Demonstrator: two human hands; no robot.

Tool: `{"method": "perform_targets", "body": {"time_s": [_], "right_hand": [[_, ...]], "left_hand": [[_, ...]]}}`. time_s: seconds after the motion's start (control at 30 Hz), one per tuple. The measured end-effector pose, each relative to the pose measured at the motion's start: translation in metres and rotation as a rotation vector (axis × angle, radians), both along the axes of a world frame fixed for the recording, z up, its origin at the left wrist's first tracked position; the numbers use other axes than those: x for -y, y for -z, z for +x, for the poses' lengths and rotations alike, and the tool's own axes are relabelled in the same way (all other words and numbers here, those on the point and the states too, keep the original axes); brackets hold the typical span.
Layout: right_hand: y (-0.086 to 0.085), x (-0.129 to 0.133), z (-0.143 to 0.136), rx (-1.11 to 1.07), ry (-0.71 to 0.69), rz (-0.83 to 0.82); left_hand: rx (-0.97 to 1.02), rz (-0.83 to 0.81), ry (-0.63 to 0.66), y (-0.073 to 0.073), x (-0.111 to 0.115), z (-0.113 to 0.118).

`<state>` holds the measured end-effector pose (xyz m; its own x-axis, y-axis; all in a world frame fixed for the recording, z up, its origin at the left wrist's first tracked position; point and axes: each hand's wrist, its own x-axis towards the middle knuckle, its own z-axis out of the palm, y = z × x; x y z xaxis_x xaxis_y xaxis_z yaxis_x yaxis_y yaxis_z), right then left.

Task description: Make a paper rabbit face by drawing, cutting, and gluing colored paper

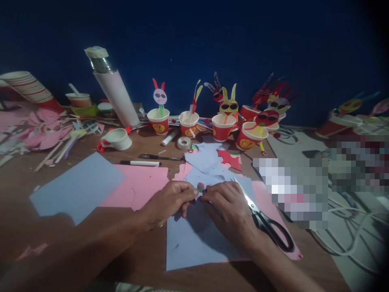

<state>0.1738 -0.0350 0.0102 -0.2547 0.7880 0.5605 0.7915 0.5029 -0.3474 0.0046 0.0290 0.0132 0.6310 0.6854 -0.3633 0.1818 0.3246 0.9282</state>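
Over a pale blue-grey paper sheet (194,247), my two hands nearly meet. My left hand (176,196) pinches at the edge of a small dark oval paper piece (200,187) with thumb and forefinger. My right hand (227,202) is closed, its bent fingertips beside the same spot. A tiny dark and red bit (208,187) shows behind those fingers; what they grip is mostly hidden. Scissors (253,209) with black handles lie right beside my right hand, blades slightly under or against it. Pink paper (270,202) extends beneath them.
Paper cups (159,123) with paper faces on sticks line the back. A tape roll (184,142), a black pen (161,157), a white marker (141,163) and red scraps (229,159) lie ahead. A tall bottle (115,95) leans left of the cups; cables (349,243) run at right.
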Motion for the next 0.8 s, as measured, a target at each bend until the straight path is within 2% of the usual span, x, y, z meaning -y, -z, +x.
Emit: {"method": "perform_targets", "body": {"time_s": [0.5,0.8], "right_hand": [[-0.0004,0.003,0.0021,-0.053,-0.049,0.053],[-0.0002,0.0011,0.0017,-0.049,-0.041,0.057]], "left_hand": [[0.014,-0.177,-0.131,-0.0089,-0.0006,0.0034],[0.048,-0.02,-0.049,-0.0078,0.001,0.002]]}}
